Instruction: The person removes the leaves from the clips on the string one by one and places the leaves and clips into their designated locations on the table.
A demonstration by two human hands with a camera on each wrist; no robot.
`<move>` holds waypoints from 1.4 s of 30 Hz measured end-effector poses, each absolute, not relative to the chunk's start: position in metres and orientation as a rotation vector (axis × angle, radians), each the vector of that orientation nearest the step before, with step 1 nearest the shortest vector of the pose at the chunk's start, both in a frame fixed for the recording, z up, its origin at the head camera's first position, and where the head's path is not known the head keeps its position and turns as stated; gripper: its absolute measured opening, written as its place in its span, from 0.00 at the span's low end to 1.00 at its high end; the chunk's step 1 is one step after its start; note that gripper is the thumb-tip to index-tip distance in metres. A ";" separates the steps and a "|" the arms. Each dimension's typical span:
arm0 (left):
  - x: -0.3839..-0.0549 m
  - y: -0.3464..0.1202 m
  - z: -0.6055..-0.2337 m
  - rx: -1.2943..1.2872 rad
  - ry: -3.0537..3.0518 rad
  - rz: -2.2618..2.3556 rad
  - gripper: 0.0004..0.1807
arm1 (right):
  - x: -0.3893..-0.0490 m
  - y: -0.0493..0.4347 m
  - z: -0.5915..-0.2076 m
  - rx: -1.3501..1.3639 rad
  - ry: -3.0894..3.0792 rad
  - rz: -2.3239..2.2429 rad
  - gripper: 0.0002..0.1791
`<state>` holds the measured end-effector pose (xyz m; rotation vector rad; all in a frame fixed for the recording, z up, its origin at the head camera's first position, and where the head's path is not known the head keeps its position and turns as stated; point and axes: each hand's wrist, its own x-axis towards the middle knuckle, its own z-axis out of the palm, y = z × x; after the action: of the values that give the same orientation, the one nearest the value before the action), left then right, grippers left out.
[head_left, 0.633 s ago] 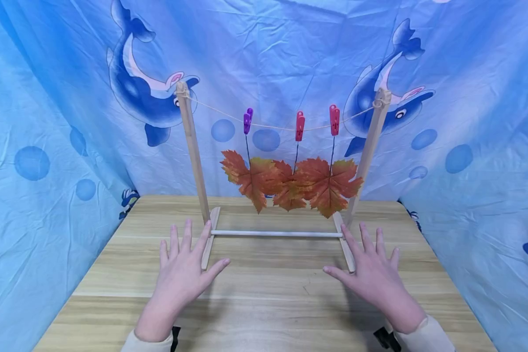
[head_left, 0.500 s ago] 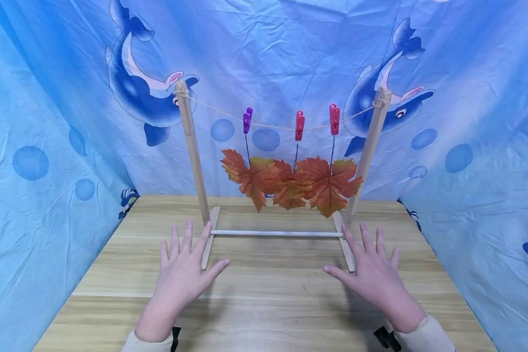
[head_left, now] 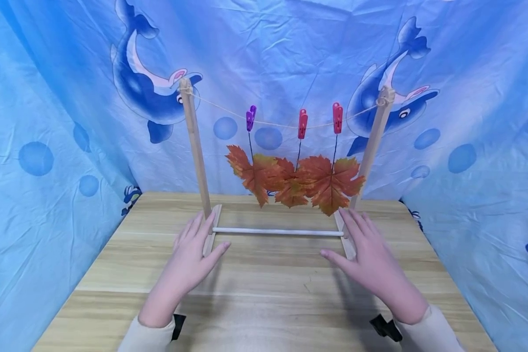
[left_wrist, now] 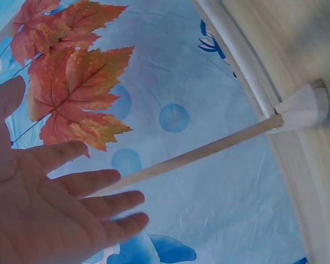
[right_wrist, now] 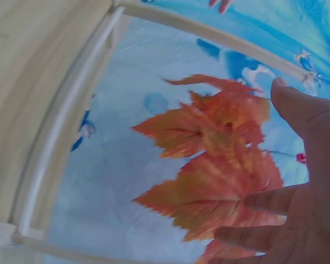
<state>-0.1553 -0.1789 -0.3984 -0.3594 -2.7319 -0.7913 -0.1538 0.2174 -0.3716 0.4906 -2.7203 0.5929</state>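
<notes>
Behind the wood-grain table (head_left: 268, 303), a dolphin-print curtain (head_left: 281, 44) hangs. Between and beyond the left hand (head_left: 187, 264) and right hand (head_left: 371, 256), fingers straight, thumbs apart, stands a wooden frame (head_left: 198, 156); three maple leaves (head_left: 291, 188) hang from its string (head_left: 277, 124) by clothespins (head_left: 303, 124). Overlap partly hides the middle leaf; whether fingertips touch the frame, I cannot tell.

leaves (head_left: 332, 185) hang below a string (head_left: 275, 124) at frame centre. left hand (head_left: 187, 261) sits lower left, right hand (head_left: 373, 259) lower right.
</notes>
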 end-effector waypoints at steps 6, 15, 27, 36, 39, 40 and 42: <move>-0.168 -0.173 -0.389 -0.451 -2.535 -1.028 0.37 | -0.159 0.200 -0.348 0.554 -2.645 0.734 0.54; -0.184 -0.159 -0.370 -0.419 -2.314 -1.340 0.25 | -0.169 0.174 -0.323 0.667 -2.503 0.816 0.48; -0.205 -0.143 -0.338 -0.423 -2.125 -1.690 0.20 | -0.195 0.143 -0.289 0.859 -2.188 0.946 0.35; -0.221 -0.132 -0.321 -0.445 -2.035 -1.705 0.17 | -0.206 0.122 -0.261 0.852 -2.179 1.069 0.30; -0.226 -0.128 -0.313 -0.458 -2.015 -1.715 0.17 | -0.210 0.115 -0.250 0.843 -2.192 1.124 0.29; -0.228 -0.127 -0.311 -0.462 -2.008 -1.720 0.17 | -0.211 0.113 -0.246 0.841 -2.199 1.145 0.28; -0.232 -0.124 -0.306 -0.462 -1.998 -1.719 0.16 | -0.214 0.109 -0.240 0.852 -2.202 1.189 0.28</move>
<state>-0.2317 -0.1244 -0.3059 -0.4618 -1.9978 -1.7188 -0.2143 0.1086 -0.2401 0.8519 -2.2022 1.1894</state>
